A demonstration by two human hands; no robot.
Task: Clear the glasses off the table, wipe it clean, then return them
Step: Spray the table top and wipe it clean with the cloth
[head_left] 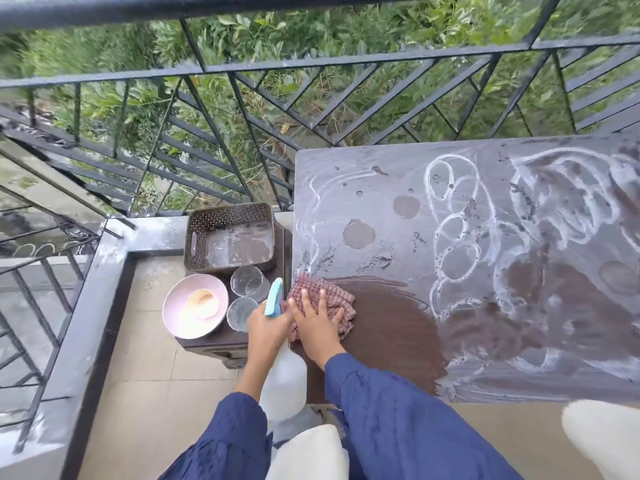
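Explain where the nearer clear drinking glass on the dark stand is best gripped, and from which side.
Probably the upper wall under the rim of the nearer clear drinking glass, coming from above. It stands upright, mouth up, crowded by the pink round bowl on its left and the second clear glass behind, so a side approach has little room.

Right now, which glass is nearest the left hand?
The front glass, beside the left hand; the other glass stands behind it, by the basket.
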